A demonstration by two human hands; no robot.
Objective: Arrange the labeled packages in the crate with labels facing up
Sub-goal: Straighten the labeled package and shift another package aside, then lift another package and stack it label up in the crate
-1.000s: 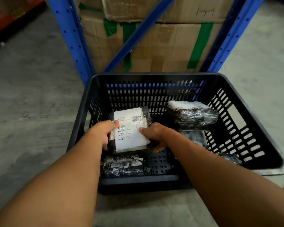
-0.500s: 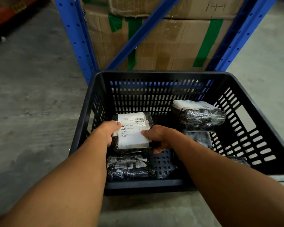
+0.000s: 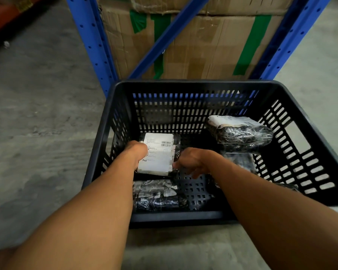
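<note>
Grey concrete floor point(image 3: 37, 117) at left. Black slatted crate point(image 3: 293, 106) sat on floor before blue rack upright point(image 3: 90, 39) and taped cardboard box point(image 3: 199, 47). Inside crate, left side: left hand point(image 3: 136, 152) gripped left edge of labeled package point(image 3: 160, 152), white label facing up. Nearer camera, second wrapped package point(image 3: 156, 195) lay on crate bottom. Right hand point(image 3: 193, 162) loosely curled, fingertips touching labeled package's right edge; firm grip unclear. Far right: third package point(image 3: 240, 131) stacked on another, label up.
</note>
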